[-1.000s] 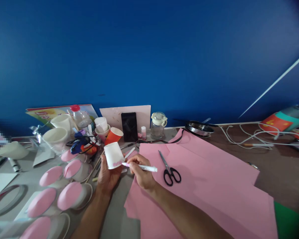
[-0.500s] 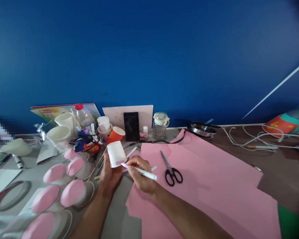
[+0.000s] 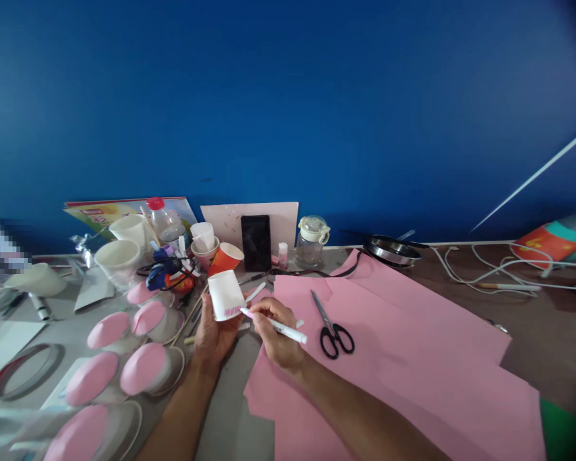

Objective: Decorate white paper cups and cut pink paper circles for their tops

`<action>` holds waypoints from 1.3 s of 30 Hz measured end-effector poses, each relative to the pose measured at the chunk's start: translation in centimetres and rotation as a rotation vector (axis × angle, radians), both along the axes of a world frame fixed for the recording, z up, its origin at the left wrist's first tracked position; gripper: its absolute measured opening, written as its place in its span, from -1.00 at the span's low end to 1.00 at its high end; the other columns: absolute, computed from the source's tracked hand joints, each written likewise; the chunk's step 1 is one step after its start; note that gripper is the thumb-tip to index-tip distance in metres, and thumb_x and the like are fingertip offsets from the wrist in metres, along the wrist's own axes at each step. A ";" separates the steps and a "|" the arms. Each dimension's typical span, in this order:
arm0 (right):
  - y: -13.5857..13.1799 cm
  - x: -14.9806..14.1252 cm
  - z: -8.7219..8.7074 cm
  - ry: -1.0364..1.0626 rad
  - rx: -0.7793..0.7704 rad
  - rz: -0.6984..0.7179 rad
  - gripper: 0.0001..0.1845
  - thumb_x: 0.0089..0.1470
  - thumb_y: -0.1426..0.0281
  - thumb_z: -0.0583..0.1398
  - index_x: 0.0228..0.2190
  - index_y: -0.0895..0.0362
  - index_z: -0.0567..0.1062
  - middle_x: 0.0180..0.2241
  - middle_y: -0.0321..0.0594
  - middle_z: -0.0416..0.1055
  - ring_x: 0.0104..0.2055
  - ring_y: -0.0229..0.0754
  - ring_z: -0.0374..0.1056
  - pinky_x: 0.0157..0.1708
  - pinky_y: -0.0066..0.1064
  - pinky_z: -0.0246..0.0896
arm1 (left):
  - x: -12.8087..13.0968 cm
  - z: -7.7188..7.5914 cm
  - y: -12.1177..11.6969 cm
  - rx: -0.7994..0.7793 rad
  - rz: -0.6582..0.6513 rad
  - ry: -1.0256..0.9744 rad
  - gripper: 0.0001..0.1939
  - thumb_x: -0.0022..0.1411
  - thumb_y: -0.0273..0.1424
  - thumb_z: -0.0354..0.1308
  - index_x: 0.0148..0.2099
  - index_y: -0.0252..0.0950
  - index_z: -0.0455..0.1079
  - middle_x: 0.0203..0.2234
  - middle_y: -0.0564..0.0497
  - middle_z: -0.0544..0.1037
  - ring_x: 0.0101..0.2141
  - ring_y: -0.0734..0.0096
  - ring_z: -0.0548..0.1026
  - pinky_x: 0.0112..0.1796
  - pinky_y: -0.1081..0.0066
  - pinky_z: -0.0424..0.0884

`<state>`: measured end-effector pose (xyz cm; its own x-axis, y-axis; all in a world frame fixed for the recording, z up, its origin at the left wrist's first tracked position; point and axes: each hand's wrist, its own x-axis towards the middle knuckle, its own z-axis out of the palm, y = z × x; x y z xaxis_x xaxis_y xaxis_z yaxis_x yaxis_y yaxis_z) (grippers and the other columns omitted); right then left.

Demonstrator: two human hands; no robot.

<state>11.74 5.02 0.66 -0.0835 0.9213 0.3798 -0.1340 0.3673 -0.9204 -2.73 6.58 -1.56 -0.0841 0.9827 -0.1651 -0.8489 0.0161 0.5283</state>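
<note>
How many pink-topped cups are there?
6, left of the left hand: rear cup; second-row left cup, second-row right cup; third-row left cup, third-row right cup; front cup. Others may be hidden.

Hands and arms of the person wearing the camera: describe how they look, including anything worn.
The left hand and right hand are bare, with no gloves. The left forearm and right forearm are uncovered too, tapering toward the wrists, with no sleeve, watch or bracelet visible. No ring can be made out.
</note>
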 end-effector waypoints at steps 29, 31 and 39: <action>-0.2 0.2 0.8 -0.032 0.051 0.053 -0.82 0.09 0.27 0.14 -0.43 0.10 0.46 -0.53 -0.26 0.32 -0.41 -0.19 0.27 -0.48 -0.40 0.16 | -0.1 -0.1 0.0 -0.002 -0.013 0.001 -0.48 0.26 -0.06 0.01 0.05 -0.35 0.39 -0.28 -0.18 0.63 -0.30 0.16 0.61 -0.28 0.27 0.54; -0.3 0.3 1.0 -0.053 0.081 0.051 -0.82 0.09 0.27 0.14 -0.42 0.10 0.47 -0.52 -0.25 0.34 -0.40 -0.18 0.27 -0.46 -0.39 0.17 | -0.1 -0.2 0.0 0.008 -0.024 0.008 -0.47 0.23 -0.04 0.04 0.05 -0.36 0.38 -0.28 -0.18 0.63 -0.30 0.15 0.61 -0.27 0.26 0.54; -0.1 0.1 0.6 -0.065 0.077 0.017 -0.85 0.07 0.33 0.13 -0.43 0.10 0.48 -0.49 -0.23 0.38 -0.41 -0.19 0.28 -0.46 -0.40 0.17 | 0.0 -0.1 0.0 0.006 -0.032 0.030 -0.49 0.24 -0.04 0.03 -0.03 -0.37 0.44 -0.30 -0.20 0.63 -0.33 0.14 0.61 -0.28 0.26 0.54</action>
<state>11.81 4.88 1.31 -0.1259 0.8876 0.4431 -0.0820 0.4359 -0.8963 -2.78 6.55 -1.62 -0.0570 0.9859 -0.1575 -0.8316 0.0403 0.5539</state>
